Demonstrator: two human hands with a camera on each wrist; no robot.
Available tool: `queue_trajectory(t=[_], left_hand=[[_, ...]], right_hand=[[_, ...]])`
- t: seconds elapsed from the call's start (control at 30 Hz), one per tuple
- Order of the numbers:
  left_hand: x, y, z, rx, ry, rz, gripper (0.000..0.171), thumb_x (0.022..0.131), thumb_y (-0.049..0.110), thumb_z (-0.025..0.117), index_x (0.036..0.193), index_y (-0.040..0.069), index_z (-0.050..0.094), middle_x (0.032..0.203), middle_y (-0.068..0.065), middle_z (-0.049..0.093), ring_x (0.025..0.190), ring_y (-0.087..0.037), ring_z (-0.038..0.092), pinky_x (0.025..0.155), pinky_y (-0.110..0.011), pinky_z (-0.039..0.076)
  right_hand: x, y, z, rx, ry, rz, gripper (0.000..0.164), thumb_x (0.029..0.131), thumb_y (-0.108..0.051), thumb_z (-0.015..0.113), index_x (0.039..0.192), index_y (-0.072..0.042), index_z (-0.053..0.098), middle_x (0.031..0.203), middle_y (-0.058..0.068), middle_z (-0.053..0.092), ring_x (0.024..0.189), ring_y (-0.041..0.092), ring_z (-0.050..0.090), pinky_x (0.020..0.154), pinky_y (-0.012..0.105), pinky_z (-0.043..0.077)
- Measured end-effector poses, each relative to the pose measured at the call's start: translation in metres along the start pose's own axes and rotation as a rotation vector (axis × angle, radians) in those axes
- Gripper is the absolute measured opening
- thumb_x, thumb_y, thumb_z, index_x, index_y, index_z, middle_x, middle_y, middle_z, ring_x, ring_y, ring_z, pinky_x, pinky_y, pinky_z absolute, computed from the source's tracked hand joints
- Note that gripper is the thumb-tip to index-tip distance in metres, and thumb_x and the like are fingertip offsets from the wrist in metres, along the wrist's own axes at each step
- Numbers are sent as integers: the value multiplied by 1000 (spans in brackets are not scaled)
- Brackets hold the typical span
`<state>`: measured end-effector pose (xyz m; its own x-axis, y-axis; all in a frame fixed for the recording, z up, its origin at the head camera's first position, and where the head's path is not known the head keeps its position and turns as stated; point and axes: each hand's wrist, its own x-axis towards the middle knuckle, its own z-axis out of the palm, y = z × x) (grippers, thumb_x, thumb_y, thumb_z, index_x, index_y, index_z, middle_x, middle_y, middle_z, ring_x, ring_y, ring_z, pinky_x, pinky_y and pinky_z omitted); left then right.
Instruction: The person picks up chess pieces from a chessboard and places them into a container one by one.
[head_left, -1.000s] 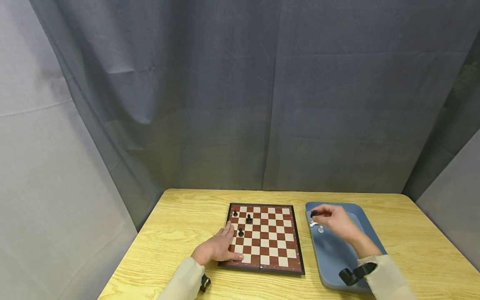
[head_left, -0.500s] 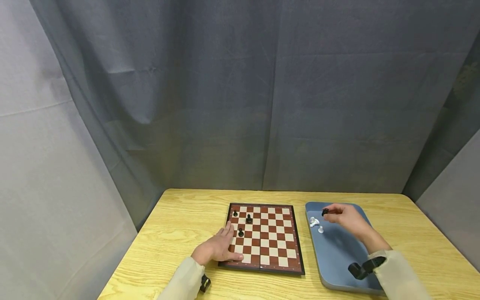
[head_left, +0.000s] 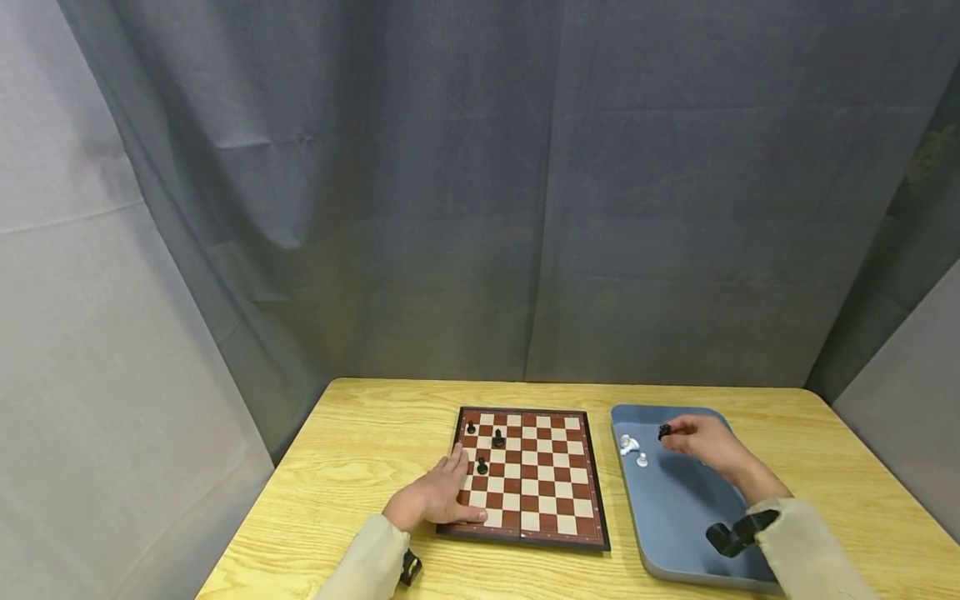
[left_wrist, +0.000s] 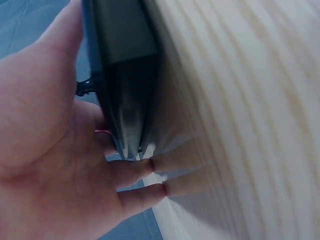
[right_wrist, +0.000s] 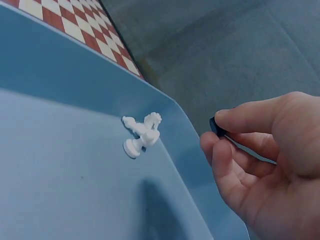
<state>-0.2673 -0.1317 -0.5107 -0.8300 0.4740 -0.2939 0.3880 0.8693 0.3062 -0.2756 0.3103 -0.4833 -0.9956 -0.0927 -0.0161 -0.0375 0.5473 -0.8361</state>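
Note:
My left hand [head_left: 431, 495] rests on the left edge of a red-and-white chessboard [head_left: 547, 482], thumb on its squares. In the left wrist view, some fingertips touch the tabletop beside the board's dark side [left_wrist: 125, 80]. Three black chess pieces stand on the board's left half: two small ones [head_left: 471, 427] [head_left: 482, 467] and a taller one [head_left: 498, 439]. Above a blue tray [head_left: 663, 533], my right hand [head_left: 708, 443] pinches a small black chess piece [head_left: 664, 431] between thumb and fingers; its kind is mostly hidden. White chess pieces [right_wrist: 142, 135] lie in the tray.
A small white chess piece [head_left: 642, 460] stands in the tray near its left wall, apart from the lying ones. The wooden table [head_left: 360, 442] carries the board and tray side by side with a narrow gap. Grey curtains [head_left: 450, 208] hang behind and at both sides.
My right hand has moved to the right over the tray with the black chess piece, leaving the white pieces uncovered. The left hand and the board have stayed in place.

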Motion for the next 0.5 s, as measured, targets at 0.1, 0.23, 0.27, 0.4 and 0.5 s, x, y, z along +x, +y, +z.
queue_trajectory(t=[0.1, 0.23, 0.27, 0.4, 0.5], left_hand=[[0, 0, 0, 8, 3, 1, 106, 82, 66, 55, 152, 2, 9, 157, -15, -1, 140, -37, 16, 108, -48, 28], [0, 1, -1, 14, 8, 5, 105, 83, 65, 56, 152, 1, 9, 157, -16, 0, 140, -38, 16, 107, -48, 29], [-1, 1, -1, 14, 9, 6, 105, 83, 65, 56, 151, 1, 9, 157, -16, 0, 140, -38, 17, 107, -49, 29], [-1, 1, -1, 15, 10, 5, 105, 83, 65, 56, 151, 0, 9, 157, -17, 1, 139, -39, 17, 107, -49, 29], [0, 0, -1, 13, 8, 6, 105, 83, 65, 55, 151, 0, 9, 157, -17, 0, 140, -39, 17, 107, -48, 28]], right_hand=[[0, 4, -1, -20, 5, 16, 30, 88, -12, 66, 108, 11, 60, 92, 11, 65, 84, 26, 60, 73, 41, 52], [1, 9, -1, -36, 14, 20, 32, 89, -12, 65, 109, 12, 60, 97, 14, 65, 83, 22, 61, 74, 42, 52], [2, 10, -1, -39, 15, 18, 33, 89, -12, 65, 110, 13, 59, 97, 15, 65, 82, 20, 61, 74, 42, 52], [2, 14, 0, -63, 36, 13, 36, 89, -14, 65, 112, 13, 59, 97, 15, 65, 80, 19, 62, 72, 41, 52], [1, 12, 0, -68, 43, 13, 36, 89, -14, 64, 112, 13, 59, 97, 15, 65, 81, 19, 62, 71, 39, 53]])
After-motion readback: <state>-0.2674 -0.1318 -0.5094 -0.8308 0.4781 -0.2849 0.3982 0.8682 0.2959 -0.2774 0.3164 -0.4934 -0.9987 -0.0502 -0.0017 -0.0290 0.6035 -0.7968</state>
